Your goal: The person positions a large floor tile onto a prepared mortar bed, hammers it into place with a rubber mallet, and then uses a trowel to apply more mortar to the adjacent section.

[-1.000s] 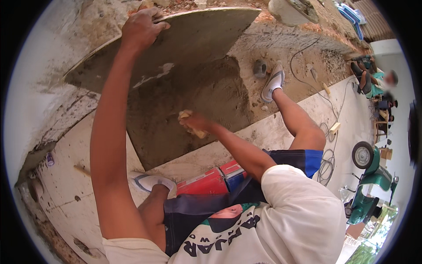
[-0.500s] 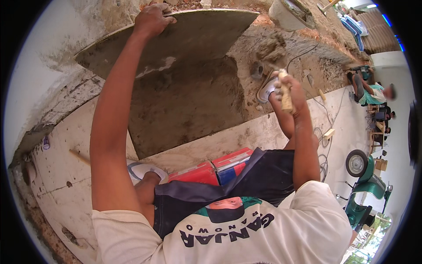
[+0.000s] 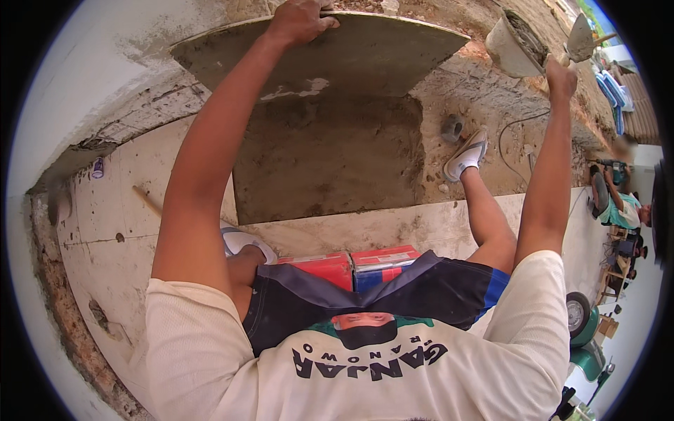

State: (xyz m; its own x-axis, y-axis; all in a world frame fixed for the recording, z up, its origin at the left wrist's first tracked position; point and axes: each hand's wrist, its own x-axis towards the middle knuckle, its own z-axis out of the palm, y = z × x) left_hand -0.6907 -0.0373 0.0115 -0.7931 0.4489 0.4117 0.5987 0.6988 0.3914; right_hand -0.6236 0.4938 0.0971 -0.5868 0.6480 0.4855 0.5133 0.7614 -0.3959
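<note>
My left hand [image 3: 300, 22] is closed on the far edge of a large thin tile [image 3: 379, 56], which stands tilted up. Grey mortar coats the tile's face toward me. Below it spreads a rectangular bed of wet mortar [image 3: 326, 158], meeting the tile's lower part. At the far right my right hand [image 3: 561, 78] is closed around the handle of a trowel [image 3: 580, 39], its blade pointing up and away. Just left of that hand a pale bucket [image 3: 508, 50] with mortar inside leans on the rubble; its mouth faces the trowel.
Red boxes [image 3: 385, 257] sit between my legs. Pale tiled floor [image 3: 133, 210] lies at left, with a stick [image 3: 147, 201] and a small purple cup [image 3: 97, 168]. A grey block [image 3: 453, 127] and a cable [image 3: 502, 140] lie right. Beyond are a person [image 3: 618, 196] and a green scooter [image 3: 586, 351].
My right hand has swung the trowel up and right, from over the mortar bed's right side to the bucket. The lump of mortar seen near its blade is gone. My left hand still grips the tile.
</note>
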